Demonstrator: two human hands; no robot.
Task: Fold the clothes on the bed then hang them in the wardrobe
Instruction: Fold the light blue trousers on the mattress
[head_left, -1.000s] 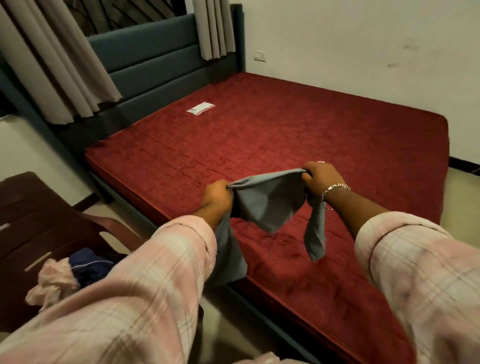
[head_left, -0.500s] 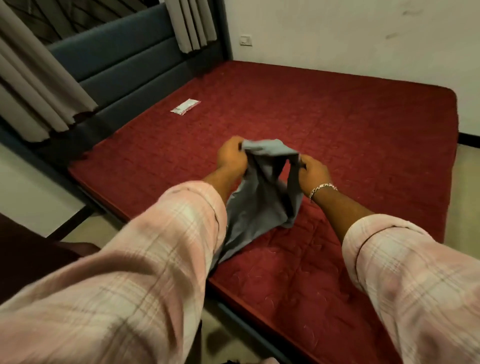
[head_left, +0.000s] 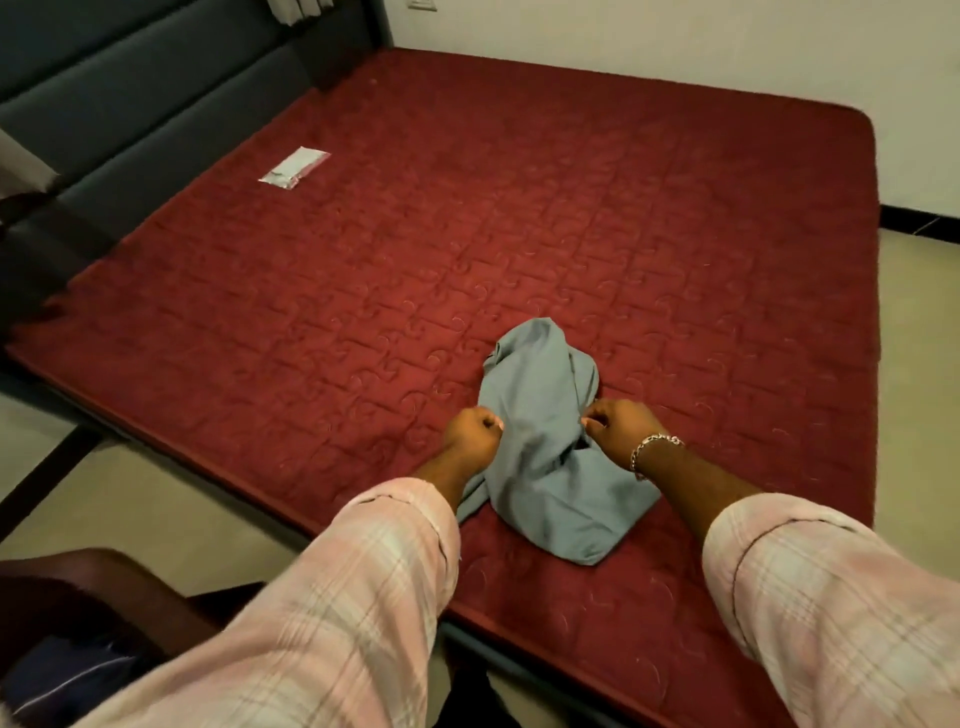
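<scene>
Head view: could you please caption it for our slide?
Both hands, left and right, grip a crumpled grey garment lying on the red mattress.

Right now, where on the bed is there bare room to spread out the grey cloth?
The mattress is bare beyond the grey cloth, up to the wall, and to its right. Left is bare too, between the cloth and the small packet near the headboard. It is crowded only at the near edge, where the left hand and right hand grip the cloth.
</scene>
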